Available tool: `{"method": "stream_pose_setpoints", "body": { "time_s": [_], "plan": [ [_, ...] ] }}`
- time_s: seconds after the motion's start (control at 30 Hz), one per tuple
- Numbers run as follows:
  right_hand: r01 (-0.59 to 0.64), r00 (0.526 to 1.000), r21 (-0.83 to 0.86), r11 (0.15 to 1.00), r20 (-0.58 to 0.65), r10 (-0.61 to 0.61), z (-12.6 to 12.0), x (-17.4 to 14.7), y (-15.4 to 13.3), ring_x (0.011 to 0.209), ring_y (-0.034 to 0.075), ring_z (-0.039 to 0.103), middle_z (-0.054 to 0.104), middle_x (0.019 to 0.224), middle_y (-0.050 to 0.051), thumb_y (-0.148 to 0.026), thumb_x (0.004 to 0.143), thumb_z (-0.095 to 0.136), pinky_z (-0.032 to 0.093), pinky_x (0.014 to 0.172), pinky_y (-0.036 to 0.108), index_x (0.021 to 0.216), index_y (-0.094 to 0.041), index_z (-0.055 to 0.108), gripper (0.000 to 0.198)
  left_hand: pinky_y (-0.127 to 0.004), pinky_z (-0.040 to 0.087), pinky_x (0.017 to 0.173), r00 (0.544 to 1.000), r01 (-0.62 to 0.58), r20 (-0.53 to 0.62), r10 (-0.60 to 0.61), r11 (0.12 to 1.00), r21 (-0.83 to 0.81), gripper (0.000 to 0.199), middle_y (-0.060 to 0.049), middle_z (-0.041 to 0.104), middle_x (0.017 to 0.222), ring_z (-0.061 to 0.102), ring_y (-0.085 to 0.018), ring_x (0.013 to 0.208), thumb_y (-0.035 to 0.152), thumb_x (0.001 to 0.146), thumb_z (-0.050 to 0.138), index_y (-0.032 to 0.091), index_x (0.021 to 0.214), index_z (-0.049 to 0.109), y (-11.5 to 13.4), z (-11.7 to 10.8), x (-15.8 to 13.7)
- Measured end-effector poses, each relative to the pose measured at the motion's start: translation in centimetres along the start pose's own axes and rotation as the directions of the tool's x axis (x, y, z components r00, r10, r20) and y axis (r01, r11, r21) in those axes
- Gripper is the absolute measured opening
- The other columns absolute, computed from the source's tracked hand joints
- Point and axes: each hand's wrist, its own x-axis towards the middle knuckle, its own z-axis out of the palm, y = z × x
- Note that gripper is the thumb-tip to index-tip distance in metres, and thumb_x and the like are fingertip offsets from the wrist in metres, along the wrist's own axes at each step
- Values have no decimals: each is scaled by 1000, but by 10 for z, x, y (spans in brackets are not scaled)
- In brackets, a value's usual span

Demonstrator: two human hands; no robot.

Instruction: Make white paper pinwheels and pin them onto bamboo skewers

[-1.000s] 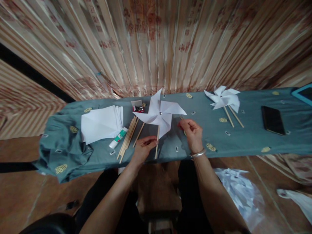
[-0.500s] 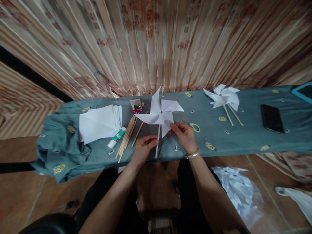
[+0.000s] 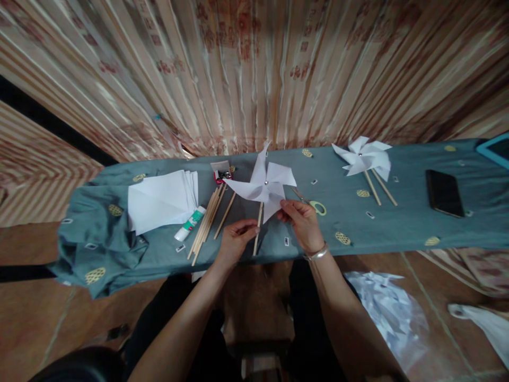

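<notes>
Pinching the stick (image 3: pixel 260 214) with my left hand (image 3: pixel 235 240), I've brought my right hand (image 3: pixel 305 224) in to clasp the white pinwheel (image 3: pixel 267 191), so 2 grips should steady it.

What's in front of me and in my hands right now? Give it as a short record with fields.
Left hand: pinches the stick of a white paper pinwheel
Right hand: touches that pinwheel's lower blade; grip unclear
Left side: white sheets, tube, loose sticks, small open box
Right side: green-handled scissors near the right hand; farther right, paper pinwheel blades with two sticks, dark phone-like device
Surface: green patterned cloth
</notes>
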Motion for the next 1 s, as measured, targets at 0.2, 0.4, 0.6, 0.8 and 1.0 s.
{"method": "stream_pose_setpoints", "body": {
  "time_s": [0.2, 0.4, 0.6, 0.8, 1.0],
  "plan": [
    [-89, 995, 75, 993, 49, 85, -1, -1, -1, 49, 9, 48, 64, 54, -1, -55, 58, 82, 36, 51, 24, 57, -20, 66, 39, -30, 51, 80, 1000, 2, -7, -2, 1000, -6, 29, -3, 74, 76, 65, -16, 75, 32, 52, 85, 17, 76, 77, -3, 0, 1],
    [-87, 992, -19, 996, 92, 88, 3, -5, -2, 53, 9, 48, 64, 57, -1, -56, 59, 82, 38, 54, 25, 59, -19, 67, 40, -32, 51, 82, 1000, -5, 21, 5, 1000, -31, 31, -3, 76, 78, 66, -18, 77, 32, 52, 84, 17, 78, 78, -2, 2, 1],
    [-82, 988, -55, 995, 129, 89, 8, -7, 2, 51, 9, 47, 64, 56, -2, -56, 60, 81, 38, 52, 25, 58, -20, 66, 39, -35, 51, 88, 998, -31, 52, 32, 999, -9, 31, -6, 77, 85, 68, -20, 83, 31, 55, 84, 16, 81, 78, -1, 2, 1],
    [-41, 969, -117, 992, 237, 68, 13, -10, 7, 53, 10, 51, 66, 58, 0, -59, 65, 77, 42, 55, 25, 58, -19, 66, 42, -36, 50, 93, 995, -47, 90, 49, 998, -30, 30, -6, 78, 88, 69, -22, 88, 34, 57, 83, 17, 82, 79, -2, 3, 1],
    [6, 956, -186, 983, 290, 49, 4, -10, -1, 50, 10, 50, 65, 55, 0, -62, 69, 73, 40, 52, 25, 60, -20, 69, 43, -34, 51, 89, 998, -39, 54, 40, 999, -7, 30, -5, 77, 85, 68, -19, 82, 32, 56, 83, 17, 81, 79, 1, 1, 1]
  ]
}}
